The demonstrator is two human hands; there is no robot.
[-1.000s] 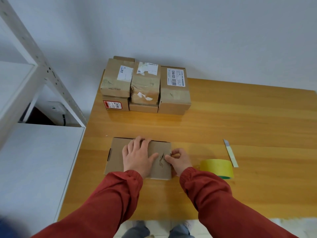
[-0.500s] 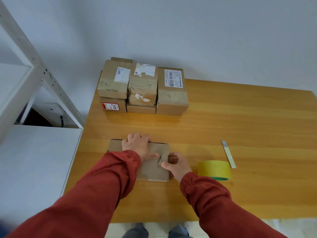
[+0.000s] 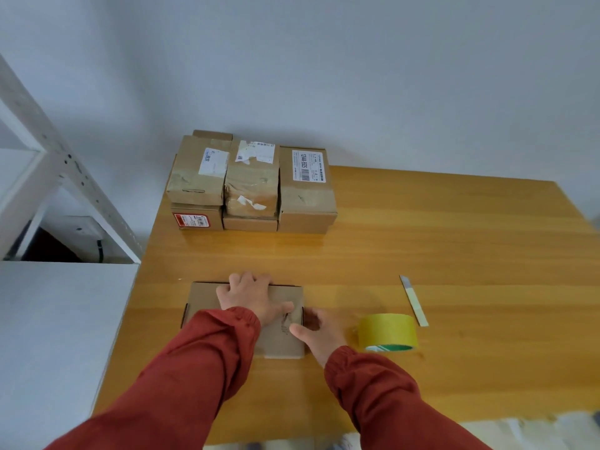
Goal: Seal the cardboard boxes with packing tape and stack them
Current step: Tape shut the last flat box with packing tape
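Observation:
A flat brown cardboard box (image 3: pixel 207 298) lies on the wooden table (image 3: pixel 422 241) near the front left. My left hand (image 3: pixel 251 297) rests flat on its lid, fingertips over the far edge. My right hand (image 3: pixel 319 329) is at the box's right end, thumb on the lid and fingers curled down its side. A roll of yellow packing tape (image 3: pixel 388 331) lies on its side just right of my right hand. Sealed cardboard boxes (image 3: pixel 253 186) are stacked at the table's back left, against the wall.
A utility knife (image 3: pixel 414 300) lies on the table beyond the tape roll. A white metal shelf unit (image 3: pixel 58 177) stands to the left, its lower shelf (image 3: pixel 55 319) level with the table's left edge.
My left hand slid further over the lid toward its far edge. My right hand shifted to the box's right end and curled round it. The view rose slightly.

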